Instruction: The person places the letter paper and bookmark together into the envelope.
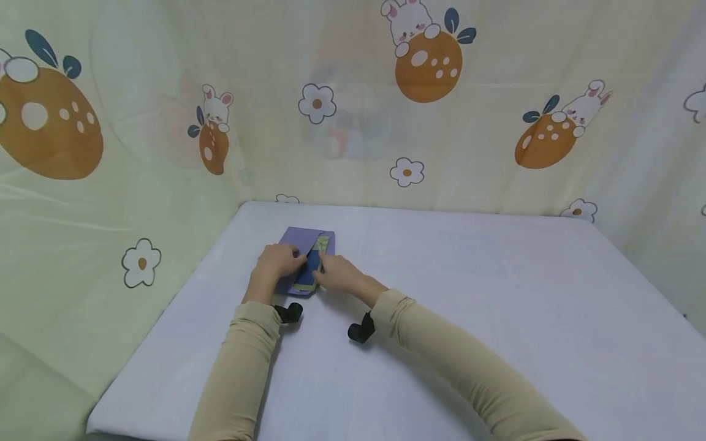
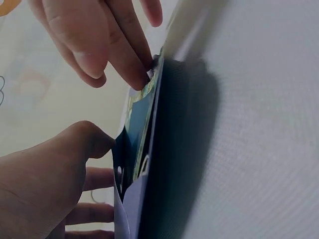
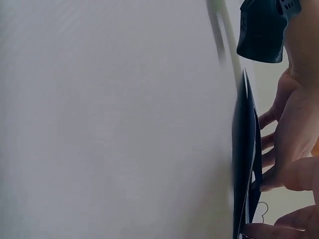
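Observation:
A purple paper envelope lies at the far left of the white table, its front edge parted. Inside the opening is a dark blue card with a yellow-green border. My left hand pinches the envelope's flap, the thumb on one face and the fingers behind, as the left wrist view shows. At the opposite side, my right hand touches the card's edge with its fingertips. Its thumb stands apart from the paper in the left wrist view. In the right wrist view the envelope appears edge-on.
The white tabletop stretches to the right and front. Behind and to the left hangs a cream curtain printed with rabbits, fruit and flowers. A black camera mount sits on the left wrist and another on the right wrist.

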`<state>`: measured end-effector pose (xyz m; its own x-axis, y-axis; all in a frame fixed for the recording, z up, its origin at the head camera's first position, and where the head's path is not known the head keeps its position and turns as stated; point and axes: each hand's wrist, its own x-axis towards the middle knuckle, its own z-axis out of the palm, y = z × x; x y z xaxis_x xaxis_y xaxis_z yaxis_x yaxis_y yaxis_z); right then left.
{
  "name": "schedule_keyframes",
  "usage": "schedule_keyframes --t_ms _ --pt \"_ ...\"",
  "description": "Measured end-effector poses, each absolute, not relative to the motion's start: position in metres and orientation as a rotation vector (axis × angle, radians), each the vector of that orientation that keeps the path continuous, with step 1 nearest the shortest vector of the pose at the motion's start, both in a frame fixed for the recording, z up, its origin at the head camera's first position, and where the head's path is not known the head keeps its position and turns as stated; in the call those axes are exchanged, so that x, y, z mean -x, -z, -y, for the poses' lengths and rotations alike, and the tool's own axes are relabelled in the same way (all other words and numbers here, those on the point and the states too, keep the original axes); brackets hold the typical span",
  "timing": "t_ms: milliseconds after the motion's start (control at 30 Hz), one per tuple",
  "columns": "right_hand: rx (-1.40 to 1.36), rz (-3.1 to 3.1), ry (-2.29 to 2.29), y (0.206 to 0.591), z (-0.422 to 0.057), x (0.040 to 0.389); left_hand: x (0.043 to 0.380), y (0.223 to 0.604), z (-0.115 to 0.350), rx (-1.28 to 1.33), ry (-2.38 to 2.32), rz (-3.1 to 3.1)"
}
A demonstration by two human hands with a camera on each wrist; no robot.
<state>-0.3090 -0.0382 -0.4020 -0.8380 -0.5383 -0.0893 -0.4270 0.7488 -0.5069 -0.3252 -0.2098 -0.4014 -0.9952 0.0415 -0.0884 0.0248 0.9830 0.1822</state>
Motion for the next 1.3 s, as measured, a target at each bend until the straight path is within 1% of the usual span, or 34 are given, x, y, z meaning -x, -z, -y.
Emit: schedule_keyframes --t_ms 167,300,467,567,667,833,933,1000,1133,1300 --pt "0.764 -2.682 0.817 0.397 0.061 0.310 0.315 0.395 0.227 0.040 -0.277 -3.057" --pt "0.728 -2.633 0.906 0.392 0.078 0.304 0.305 0.394 0.239 0.083 -0.284 -3.071" --pt "0.649 -2.495 1.096 0.386 0.093 0.291 0.282 0.389 0.251 0.133 -0.282 -3.086" --pt "0.553 -2.336 1.281 0.380 0.094 0.283 0.267 0.382 0.251 0.191 -0.301 -3.074" --pt "0.411 -2.136 1.457 0.370 0.085 0.276 0.258 0.373 0.241 0.247 -0.319 -3.061" --pt "0.070 -1.958 1.749 0.354 0.009 0.266 0.273 0.359 0.165 0.055 -0.344 -3.052" --pt "-0.068 -1.895 1.860 0.351 -0.032 0.249 0.271 0.357 0.125 -0.070 -0.362 -3.028" --pt "-0.137 -1.855 1.911 0.352 -0.048 0.236 0.265 0.358 0.108 -0.118 -0.372 -3.007" --pt "-0.210 -1.782 2.033 0.362 -0.050 0.210 0.246 0.361 0.103 -0.190 -0.397 -2.984" --pt "-0.267 -1.750 2.134 0.379 -0.024 0.181 0.221 0.371 0.125 -0.316 -0.407 -2.960"
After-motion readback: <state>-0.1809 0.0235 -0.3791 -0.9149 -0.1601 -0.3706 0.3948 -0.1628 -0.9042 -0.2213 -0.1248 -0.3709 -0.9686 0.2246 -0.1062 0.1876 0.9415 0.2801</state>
